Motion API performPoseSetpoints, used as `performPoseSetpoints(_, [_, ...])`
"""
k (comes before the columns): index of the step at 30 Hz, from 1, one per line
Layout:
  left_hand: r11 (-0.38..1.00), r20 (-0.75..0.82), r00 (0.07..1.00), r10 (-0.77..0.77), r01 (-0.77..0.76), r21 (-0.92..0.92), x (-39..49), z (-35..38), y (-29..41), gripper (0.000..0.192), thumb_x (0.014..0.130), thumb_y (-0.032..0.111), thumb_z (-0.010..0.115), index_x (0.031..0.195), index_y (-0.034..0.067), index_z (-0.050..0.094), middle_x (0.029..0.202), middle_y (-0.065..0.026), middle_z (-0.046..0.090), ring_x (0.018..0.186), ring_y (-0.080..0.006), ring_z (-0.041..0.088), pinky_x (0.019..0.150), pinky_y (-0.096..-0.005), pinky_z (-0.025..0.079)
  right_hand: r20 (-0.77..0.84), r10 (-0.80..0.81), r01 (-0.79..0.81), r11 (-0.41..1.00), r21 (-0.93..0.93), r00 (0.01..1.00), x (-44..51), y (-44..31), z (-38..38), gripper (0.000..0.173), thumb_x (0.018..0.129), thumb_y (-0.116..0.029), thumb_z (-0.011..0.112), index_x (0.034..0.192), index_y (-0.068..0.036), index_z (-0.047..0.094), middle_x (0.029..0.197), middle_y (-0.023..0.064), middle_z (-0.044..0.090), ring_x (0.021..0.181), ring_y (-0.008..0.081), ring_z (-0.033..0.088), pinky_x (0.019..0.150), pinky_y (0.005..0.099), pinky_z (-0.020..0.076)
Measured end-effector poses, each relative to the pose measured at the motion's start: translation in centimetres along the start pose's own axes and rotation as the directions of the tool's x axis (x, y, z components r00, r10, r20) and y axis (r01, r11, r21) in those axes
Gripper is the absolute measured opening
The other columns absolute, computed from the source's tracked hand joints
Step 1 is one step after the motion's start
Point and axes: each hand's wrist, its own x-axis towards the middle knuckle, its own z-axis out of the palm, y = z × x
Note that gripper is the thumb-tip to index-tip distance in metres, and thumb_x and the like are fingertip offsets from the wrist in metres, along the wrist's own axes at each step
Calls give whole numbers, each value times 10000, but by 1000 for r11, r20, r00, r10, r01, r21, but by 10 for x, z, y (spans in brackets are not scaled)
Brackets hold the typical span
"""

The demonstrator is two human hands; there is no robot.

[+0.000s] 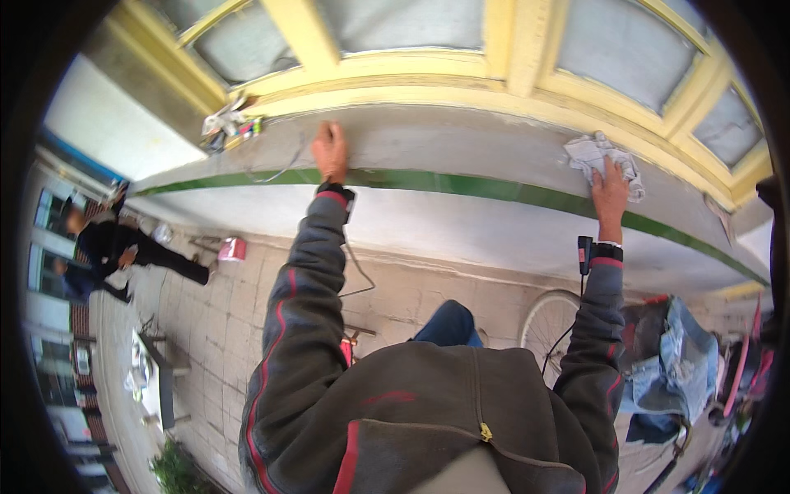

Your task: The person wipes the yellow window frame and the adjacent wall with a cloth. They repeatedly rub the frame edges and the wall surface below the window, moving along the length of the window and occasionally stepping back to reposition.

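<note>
My right hand point(610, 191) presses on a crumpled light grey cloth point(580, 154), which lies on the grey window sill point(457, 139) near its right part. My left hand point(330, 151) is over the same sill, left of the middle, with its fingers curled; whether it holds anything thin cannot be told. A thin wire or cord point(287, 167) lies on the sill just left of that hand. Further left, a small heap of cloth and packets point(228, 126) sits against the yellow window frame point(426, 65). Green edging point(444, 181) runs along the sill's front.
Below the sill stands a bicycle wheel point(546, 321), with denim clothing point(673, 364) heaped at the right. Two people point(117, 244) are at the far left, near a red and white box point(232, 249). A table point(154, 383) with things on it stands lower left.
</note>
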Motion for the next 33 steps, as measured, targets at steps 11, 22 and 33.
performPoseSetpoints(11, [983, -11, 988, -152, 150, -102, -2, 3, -5, 500, 941, 369, 545, 705, -69, 593, 548, -172, 477, 520, -186, 412, 510, -420, 387, 192, -485, 371, 822, 432, 853, 10, -361, 50, 412, 882, -295, 610, 1241, -99, 559, 1391, 112, 521, 1325, 352, 433, 1084, 542, 309])
performPoseSetpoints(22, [995, -101, 989, -105, 104, -11, -4, 1, 6, 427, 902, 335, 522, 679, -19, 609, 678, -262, 558, 617, -457, 546, 567, -505, 433, 145, -692, 509, 640, 576, 707, -29, -267, -11, 514, 864, -49, 570, 1367, -72, 470, 1422, 104, 487, 1353, 336, 392, 1134, 464, 268])
performPoseSetpoints(33, [998, -143, 988, -54, 50, -34, -3, -3, 10, 393, 886, 274, 537, 625, -18, 571, 635, -250, 523, 569, -450, 503, 522, -505, 378, 50, -529, 518, 844, 139, 847, -42, -239, 13, 486, 956, -184, 554, 1411, -88, 413, 1458, 62, 463, 1335, 307, 434, 1078, 510, 331])
